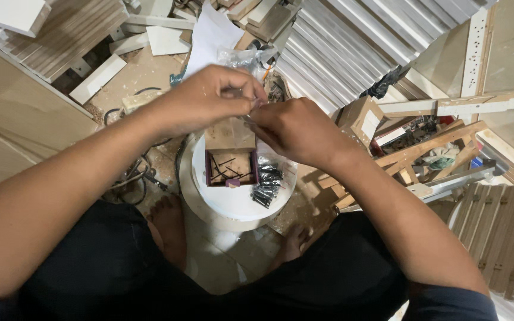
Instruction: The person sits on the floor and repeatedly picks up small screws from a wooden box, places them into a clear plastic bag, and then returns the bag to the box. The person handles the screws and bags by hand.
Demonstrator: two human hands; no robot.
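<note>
Bare feet (pixel 171 229) on dusty floor, nearest. Above them a white round stool (pixel 233 205) with a small open box (pixel 231 167) of dark screws and a bagged screw pack (pixel 267 185). Left hand (pixel 206 98) and right hand (pixel 295 131) meet over the box, fingertips pinched together on something tiny, can't tell what. Clear plastic bag (pixel 242 58) just beyond.

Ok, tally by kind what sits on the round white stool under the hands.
Small open box holding dark screws: 1
Clear bag of black screws: 1
Total on the stool: 2
The left hand and right hand pinch something too small to identify.
</note>
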